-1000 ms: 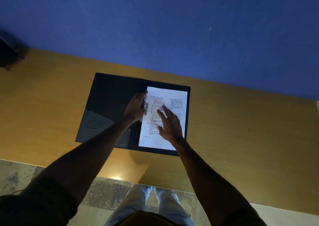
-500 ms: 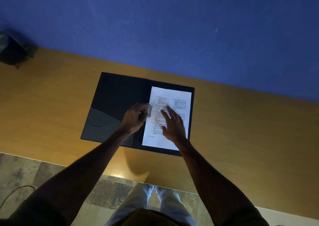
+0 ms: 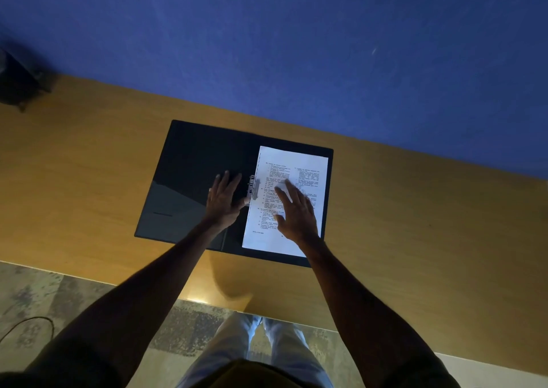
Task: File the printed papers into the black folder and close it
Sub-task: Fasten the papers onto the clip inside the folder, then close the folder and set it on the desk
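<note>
Black folder [image 3: 192, 180], lying open on the tabletop [image 3: 415, 224]: its free left cover lies directly beneath the left hand [image 3: 224, 200], the nearer grip, flat-fingered and holding nothing. Printed papers [image 3: 308, 168] are pinned under the right hand [image 3: 296, 212], likewise spread, long axis parallel to the metal clip [image 3: 252, 186] between the grips.

Wooden table [image 3: 415, 224], orange-brown top, set against a blue wall. Lying directly on it: one black folder [image 3: 189, 180], opened flat, both covers resting on the surface, positioned near the centre and slightly askew to the table's near edge. A dark object [image 3: 17, 88] sits at the far left corner; type indeterminate.
</note>
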{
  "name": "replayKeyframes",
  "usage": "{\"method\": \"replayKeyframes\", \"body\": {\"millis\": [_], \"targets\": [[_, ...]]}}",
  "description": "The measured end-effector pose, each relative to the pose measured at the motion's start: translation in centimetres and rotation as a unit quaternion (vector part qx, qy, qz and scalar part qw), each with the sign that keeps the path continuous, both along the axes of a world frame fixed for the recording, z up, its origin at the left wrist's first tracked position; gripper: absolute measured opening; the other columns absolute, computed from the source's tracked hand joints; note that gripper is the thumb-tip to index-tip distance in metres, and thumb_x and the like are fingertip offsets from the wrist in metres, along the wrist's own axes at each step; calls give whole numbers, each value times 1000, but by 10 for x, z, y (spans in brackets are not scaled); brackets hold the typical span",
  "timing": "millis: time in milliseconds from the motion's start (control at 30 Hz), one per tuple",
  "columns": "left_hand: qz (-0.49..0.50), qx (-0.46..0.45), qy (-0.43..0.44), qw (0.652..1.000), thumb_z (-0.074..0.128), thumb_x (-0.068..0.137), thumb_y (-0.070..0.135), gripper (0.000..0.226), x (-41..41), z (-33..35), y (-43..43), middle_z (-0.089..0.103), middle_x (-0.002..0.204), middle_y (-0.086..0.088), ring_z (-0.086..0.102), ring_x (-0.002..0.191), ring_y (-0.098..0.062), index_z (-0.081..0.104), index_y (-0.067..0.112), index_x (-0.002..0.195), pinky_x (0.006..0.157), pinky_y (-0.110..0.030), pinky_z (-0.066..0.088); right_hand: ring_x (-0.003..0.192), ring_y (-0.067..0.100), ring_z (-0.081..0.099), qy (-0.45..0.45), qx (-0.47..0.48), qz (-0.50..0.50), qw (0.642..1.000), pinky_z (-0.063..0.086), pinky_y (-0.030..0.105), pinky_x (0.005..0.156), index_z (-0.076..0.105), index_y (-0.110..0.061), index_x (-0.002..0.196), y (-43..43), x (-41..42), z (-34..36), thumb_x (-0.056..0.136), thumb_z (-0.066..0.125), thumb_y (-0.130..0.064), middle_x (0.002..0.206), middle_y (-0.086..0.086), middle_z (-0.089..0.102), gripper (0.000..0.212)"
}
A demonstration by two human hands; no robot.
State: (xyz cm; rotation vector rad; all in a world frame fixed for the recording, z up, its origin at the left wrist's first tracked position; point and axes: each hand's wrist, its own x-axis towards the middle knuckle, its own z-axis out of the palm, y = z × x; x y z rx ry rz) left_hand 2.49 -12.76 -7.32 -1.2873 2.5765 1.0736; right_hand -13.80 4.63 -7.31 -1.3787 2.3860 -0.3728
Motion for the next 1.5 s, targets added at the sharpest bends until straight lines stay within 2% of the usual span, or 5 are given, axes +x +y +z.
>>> {"method": "replayKeyframes", "body": {"millis": [133,733,1033,1300,1500], "targets": [[-4,-1,-32,999,55,101,62,94,4,-5,4,-9,180,-10,-11,167,-33,9,22,173,132,-59,3,163,26,22,-1,7,-1,1000,30,58,128,37,-28,161,-1,1,-2,90,81,-33,177,2,19,84],[-40,-29,-42,998,47,104,65,91,18,-14,0,-11,181,-6,-9,167,-32,2,26,173,133,-59,7,164,27,21,-10,23,0,1000,32,61,126,37,-26,162,-1,0,-1,91,79,-34,178,3,18,83],[82,-59,-19,995,62,100,57,107,66,-5,-25,6,180,-15,4,167,-35,-1,6,171,134,-58,13,161,27,28,6,46,-18,999,22,60,129,39,-21,163,-22,3,28,99,68,-31,175,5,29,71],[243,-58,-83,965,72,96,37,85,129,22,-62,37,162,-19,33,152,-43,27,9,163,120,-60,36,154,31,39,-6,29,69,997,35,56,124,44,-19,158,-88,63,46,96,68,-20,166,6,42,66],[244,-21,-116,963,70,97,35,71,144,29,-75,43,150,-20,43,139,-44,37,11,155,109,-59,42,150,30,41,-42,79,119,989,34,52,122,41,-19,159,-126,108,51,94,66,-23,162,6,41,69]]}}
